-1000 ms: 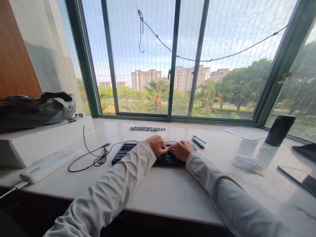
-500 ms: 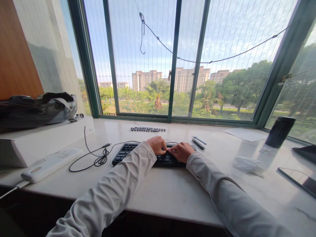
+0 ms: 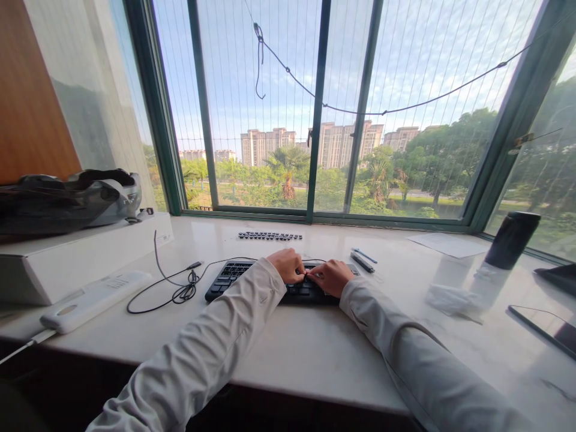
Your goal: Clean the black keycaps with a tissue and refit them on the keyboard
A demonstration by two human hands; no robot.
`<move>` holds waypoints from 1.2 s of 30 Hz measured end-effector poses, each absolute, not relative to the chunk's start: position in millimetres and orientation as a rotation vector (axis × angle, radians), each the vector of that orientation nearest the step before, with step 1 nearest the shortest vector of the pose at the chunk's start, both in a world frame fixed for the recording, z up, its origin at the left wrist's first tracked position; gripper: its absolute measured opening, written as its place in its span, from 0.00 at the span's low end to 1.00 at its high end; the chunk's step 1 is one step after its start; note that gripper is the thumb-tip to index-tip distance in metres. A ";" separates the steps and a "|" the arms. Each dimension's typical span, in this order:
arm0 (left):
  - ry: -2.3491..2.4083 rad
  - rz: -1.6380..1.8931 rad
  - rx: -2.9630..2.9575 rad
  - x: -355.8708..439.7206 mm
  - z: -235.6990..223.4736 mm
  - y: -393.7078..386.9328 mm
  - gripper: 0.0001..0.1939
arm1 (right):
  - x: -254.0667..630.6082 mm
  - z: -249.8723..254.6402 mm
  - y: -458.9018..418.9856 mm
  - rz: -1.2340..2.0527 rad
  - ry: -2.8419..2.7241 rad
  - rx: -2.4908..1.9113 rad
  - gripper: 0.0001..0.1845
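Observation:
A black keyboard [image 3: 225, 277] lies on the white counter, partly hidden under my hands and left sleeve. Over its middle, my left hand [image 3: 288, 265] is closed, its fingertips pinched together low at the keys. My right hand [image 3: 332, 277] comes from the right, thumb and fingers also pinched, and its tips meet those of the left. Whatever sits between the fingertips is too small to make out. Behind the keyboard, several loose black keycaps [image 3: 270, 236] are laid out in rows.
A coiled cable [image 3: 183, 291] and a white power strip [image 3: 96, 300] lie left, before a white box [image 3: 90, 252]. Right are a black pen-like tool [image 3: 362, 262], a blue tool [image 3: 364, 255], a plastic bag [image 3: 452, 299], a black bottle [image 3: 513, 240] and a phone-like slab [image 3: 542, 330].

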State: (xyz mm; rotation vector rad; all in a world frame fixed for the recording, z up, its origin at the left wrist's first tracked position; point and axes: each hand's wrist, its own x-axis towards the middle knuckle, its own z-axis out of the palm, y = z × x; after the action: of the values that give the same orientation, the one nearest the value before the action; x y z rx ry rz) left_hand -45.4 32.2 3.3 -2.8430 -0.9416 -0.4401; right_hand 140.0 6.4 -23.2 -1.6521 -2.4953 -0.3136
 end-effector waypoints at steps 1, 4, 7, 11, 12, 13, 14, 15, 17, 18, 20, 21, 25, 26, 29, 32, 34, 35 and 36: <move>-0.941 -0.441 -2.845 -45.4 3.2 32.4 0.12 | 140.2 -23.4 6.6 -0.316 -2.495 -1.650 0.21; -0.933 -0.431 -2.842 -45.5 3.0 33.3 0.12 | 140.6 -24.2 7.0 -0.305 -2.491 -1.629 0.21; -0.928 -0.435 -2.837 -45.9 2.2 34.2 0.13 | 140.4 -24.4 6.6 -0.301 -2.481 -1.619 0.21; -0.939 -0.460 -2.841 -46.7 0.4 35.9 0.12 | 140.1 -23.3 5.5 -0.314 -2.491 -1.622 0.21; -0.937 -0.465 -2.844 -46.9 0.0 36.4 0.12 | 140.1 -23.1 5.4 -0.314 -2.492 -1.623 0.21; -0.935 -0.471 -2.847 -47.0 -0.4 36.8 0.12 | 140.1 -23.0 5.4 -0.311 -2.490 -1.622 0.20; -0.933 -0.478 -2.850 -46.9 -0.6 37.1 0.12 | 140.2 -23.1 5.5 -0.306 -2.487 -1.619 0.20; -0.934 -0.485 -2.853 -46.9 -0.8 37.1 0.12 | 140.3 -23.4 5.7 -0.300 -2.482 -1.613 0.20; -0.942 -0.492 -2.859 -46.6 -0.7 36.9 0.12 | 140.7 -24.4 6.3 -0.289 -2.466 -1.605 0.20; -0.948 -0.491 -2.860 -46.5 -0.5 36.6 0.12 | 140.9 -24.9 6.7 -0.287 -2.456 -1.601 0.19; -0.958 -0.481 -2.855 -46.4 0.1 35.9 0.12 | 141.4 -25.7 7.4 -0.285 -2.446 -1.598 0.19; -0.961 -0.475 -2.849 -46.4 0.6 35.4 0.13 | 141.5 -25.8 7.6 -0.282 -2.447 -1.596 0.19; -0.971 -0.404 -2.814 -45.2 4.0 31.4 0.13 | 141.0 -23.4 7.0 -0.267 -2.480 -1.612 0.20; -0.977 -0.374 -2.800 -44.0 5.1 29.4 0.13 | 140.5 -22.2 6.3 -0.266 -2.493 -1.618 0.20; -1.032 -0.304 -2.725 -38.1 8.1 22.0 0.14 | 138.1 -18.0 3.2 -0.279 -2.530 -1.623 0.20; -1.064 -0.260 -2.645 -30.8 9.2 14.9 0.16 | 135.7 -14.3 -0.2 -0.331 -2.559 -1.617 0.20; -1.040 -0.234 -2.624 -27.1 9.2 12.0 0.16 | 135.1 -12.7 -1.5 -0.358 -2.575 -1.627 0.20; -1.031 -0.225 -2.620 -26.0 9.1 11.3 0.16 | 135.0 -12.1 -1.8 -0.360 -2.580 -1.635 0.19; -1.030 -0.220 -2.619 -25.4 9.1 10.9 0.15 | 135.1 -11.8 -1.9 -0.356 -2.580 -1.645 0.19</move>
State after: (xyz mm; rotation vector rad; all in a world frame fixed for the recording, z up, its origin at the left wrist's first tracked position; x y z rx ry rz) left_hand -25.4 10.9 9.1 -2.6186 -1.0299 -0.2196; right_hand 135.1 -1.9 -11.8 -1.6448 -2.5805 -0.3556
